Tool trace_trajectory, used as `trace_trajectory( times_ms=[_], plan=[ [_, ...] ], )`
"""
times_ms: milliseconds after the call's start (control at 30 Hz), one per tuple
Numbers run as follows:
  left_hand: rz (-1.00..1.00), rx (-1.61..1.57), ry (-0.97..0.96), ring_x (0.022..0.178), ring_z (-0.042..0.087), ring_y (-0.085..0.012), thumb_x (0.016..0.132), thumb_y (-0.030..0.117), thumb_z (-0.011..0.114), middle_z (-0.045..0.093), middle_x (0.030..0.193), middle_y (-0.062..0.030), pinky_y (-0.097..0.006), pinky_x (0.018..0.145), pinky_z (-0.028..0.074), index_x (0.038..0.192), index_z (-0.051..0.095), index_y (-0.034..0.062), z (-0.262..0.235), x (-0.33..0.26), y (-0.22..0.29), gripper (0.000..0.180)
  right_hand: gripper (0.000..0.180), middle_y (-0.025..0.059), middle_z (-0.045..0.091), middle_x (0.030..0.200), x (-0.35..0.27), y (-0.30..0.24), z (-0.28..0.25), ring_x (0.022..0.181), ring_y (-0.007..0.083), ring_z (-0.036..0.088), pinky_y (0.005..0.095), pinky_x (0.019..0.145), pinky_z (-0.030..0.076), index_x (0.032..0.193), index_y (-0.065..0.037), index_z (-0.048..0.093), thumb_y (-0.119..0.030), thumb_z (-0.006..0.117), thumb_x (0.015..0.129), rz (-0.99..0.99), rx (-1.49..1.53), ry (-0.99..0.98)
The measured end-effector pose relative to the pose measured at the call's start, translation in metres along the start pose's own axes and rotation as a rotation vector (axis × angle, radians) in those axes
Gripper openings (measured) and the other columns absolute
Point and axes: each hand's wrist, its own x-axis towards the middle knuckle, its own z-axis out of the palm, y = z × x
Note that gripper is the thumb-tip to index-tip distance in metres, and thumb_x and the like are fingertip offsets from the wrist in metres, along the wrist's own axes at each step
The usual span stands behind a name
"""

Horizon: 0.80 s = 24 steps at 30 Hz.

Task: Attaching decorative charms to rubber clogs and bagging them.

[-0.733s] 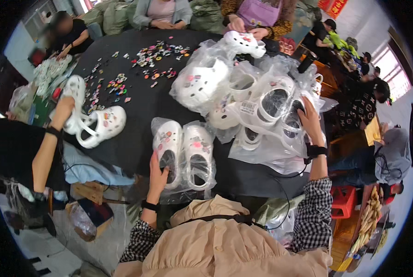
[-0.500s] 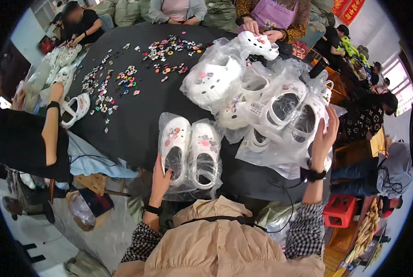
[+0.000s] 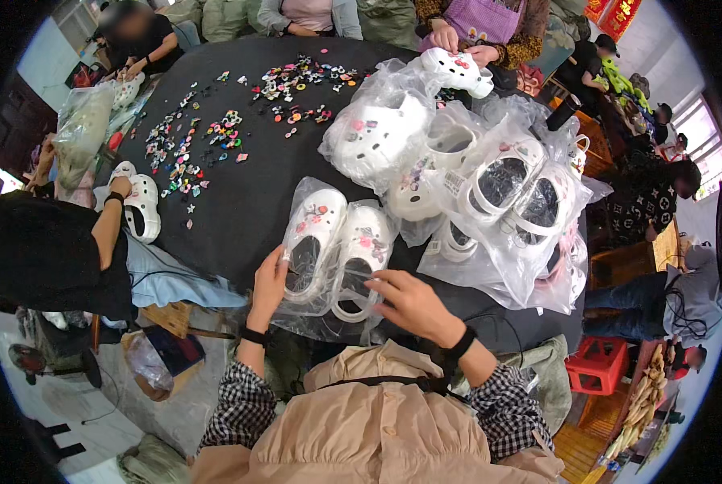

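Note:
A pair of white clogs (image 3: 316, 234) with colourful charms lies in clear plastic bags at the near edge of the black table. My left hand (image 3: 269, 284) grips the left clog's outer side through its plastic. Over the heel of the right clog (image 3: 363, 242), my right hand (image 3: 416, 303) has its fingers bent onto the clear plastic bag (image 3: 350, 292), seemingly pinching it. Just to the right rises a pile of bagged white clogs (image 3: 498, 181), which neither hand touches.
Small colourful charms (image 3: 185, 165) are scattered over the black table (image 3: 248, 210). Across from me, a co-worker's hands hold a white clog (image 3: 456, 71). Another person at the left has white clogs (image 3: 142, 208) close by. A red stool (image 3: 597, 365) stands at the lower right.
My right hand has left the bagged pile and come left to the right clog's heel. The clog pair is tilted slightly, and my left hand sits a little higher on it.

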Motion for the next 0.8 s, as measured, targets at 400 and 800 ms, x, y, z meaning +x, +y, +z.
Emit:
trace_trajectory(
  times_ms=[400,800],
  plan=[
    [-0.018,-0.134,-0.112,0.077,0.061,-0.0182,0.086,-0.005,0.051,0.062,0.088,-0.0104,-0.029,0.066,0.047,0.097,0.064,-0.0002,-0.011,-0.115,0.078,0.018,0.012,0.0124,0.056,0.075,0.044,-0.014,0.045,0.065,0.0324,0.058,0.0398,0.057,0.047,0.083,-0.004,0.058,-0.013,0.064,0.083,0.161,0.268,0.15],
    [0.269,0.457,0.113,0.117,0.047,-0.0417,0.083,0.038,0.063,0.049,0.128,-0.025,-0.049,0.099,0.037,0.134,0.041,-0.0064,0.068,-0.041,0.03,0.071,0.023,0.0128,0.056,0.089,0.03,-0.037,0.031,0.076,0.0284,0.061,0.0353,0.068,0.05,0.104,-0.003,0.06,-0.013,0.067,0.084,0.032,0.516,-0.046]
  ],
)
